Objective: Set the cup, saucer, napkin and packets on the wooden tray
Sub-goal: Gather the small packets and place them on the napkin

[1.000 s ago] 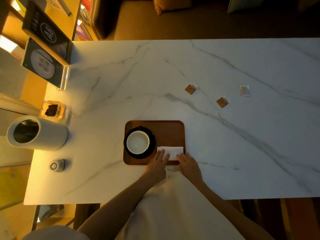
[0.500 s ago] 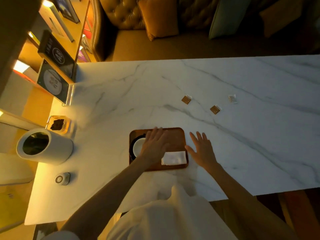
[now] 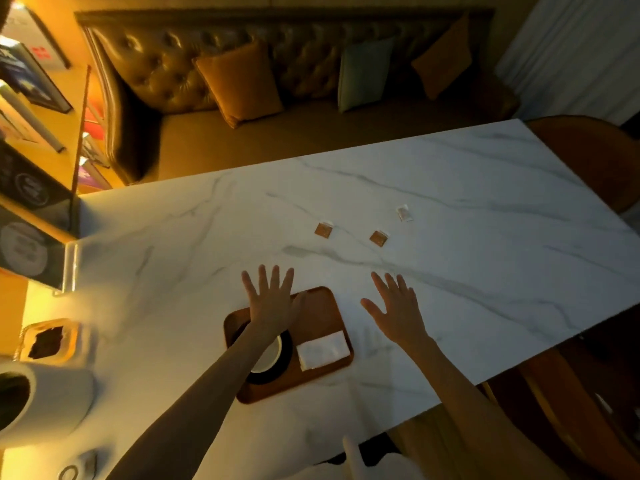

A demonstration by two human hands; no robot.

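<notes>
The wooden tray (image 3: 322,311) lies on the marble table near its front edge. On its left half a white cup (image 3: 268,356) stands on a black saucer (image 3: 282,363), both partly hidden by my left forearm. A folded white napkin (image 3: 323,348) lies on the tray's right front corner. Two brown packets (image 3: 324,230) (image 3: 378,238) and a white packet (image 3: 404,213) lie on the table beyond the tray. My left hand (image 3: 273,299) hovers over the tray's far edge, fingers spread, holding nothing. My right hand (image 3: 396,308) is open to the right of the tray.
A white cylinder container (image 3: 41,396) and a glass dish with dark contents (image 3: 46,341) stand at the table's left end, with a small round device (image 3: 74,471) near the front. Framed signs (image 3: 24,244) stand at the far left. A tufted sofa with cushions (image 3: 242,81) lies beyond.
Both hands left the napkin and reached forward past the tray, fingers spreading open. The napkin stays on the tray. The camera tilted up, showing more of the sofa.
</notes>
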